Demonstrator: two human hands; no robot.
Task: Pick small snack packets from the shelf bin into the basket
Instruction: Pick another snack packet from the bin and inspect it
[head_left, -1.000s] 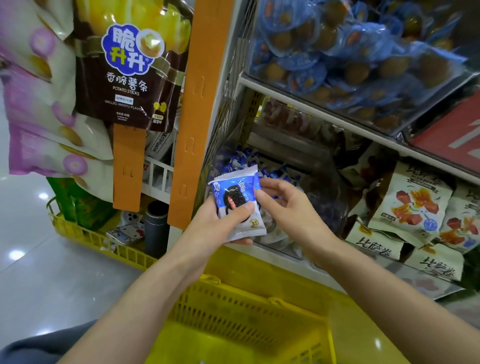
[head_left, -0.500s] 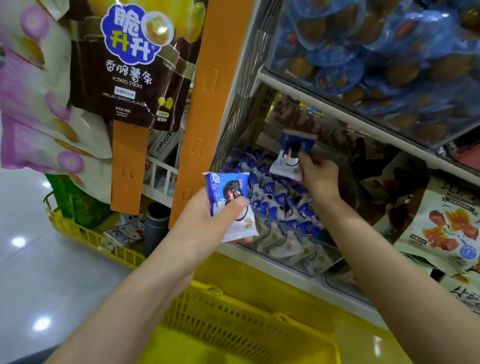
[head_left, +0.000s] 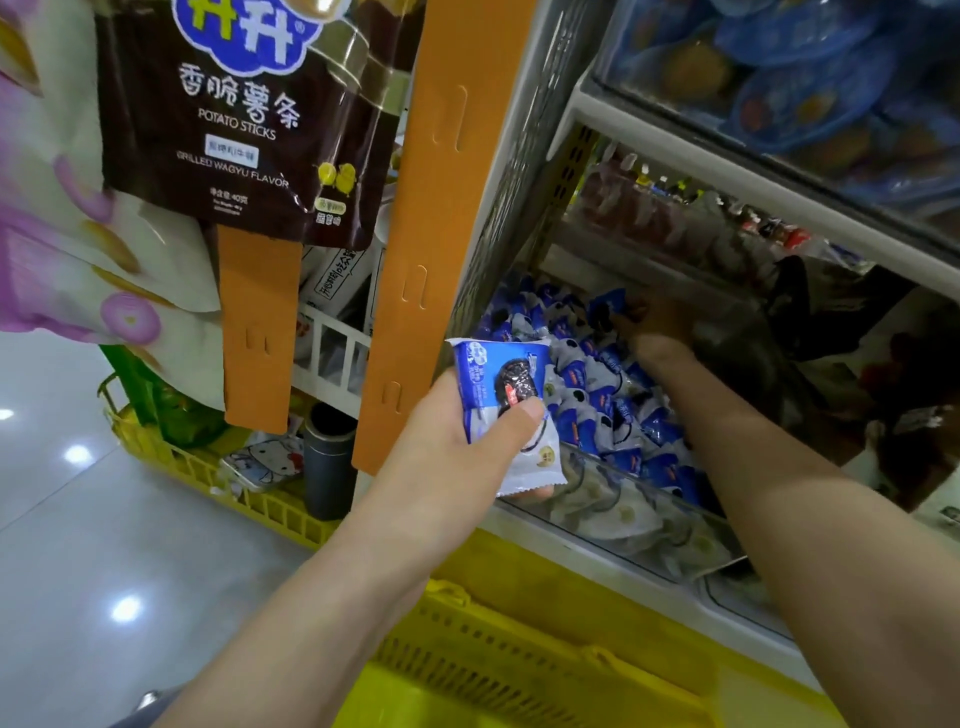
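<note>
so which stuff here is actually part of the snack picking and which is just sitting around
Part of the job:
- blue-and-white snack packet in the left hand
- right hand deep in the clear shelf bin
- yellow basket below

Just there:
- potato sticks bag
- dark tumbler
- cartoon-cat tin

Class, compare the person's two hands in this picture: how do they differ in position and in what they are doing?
The left hand is outside the shelf bin, above the yellow basket; the right hand reaches deep inside the bin. The left pinches one packet in full view; the right's grip is shadowed. Both handle blue-and-white packets.
</note>
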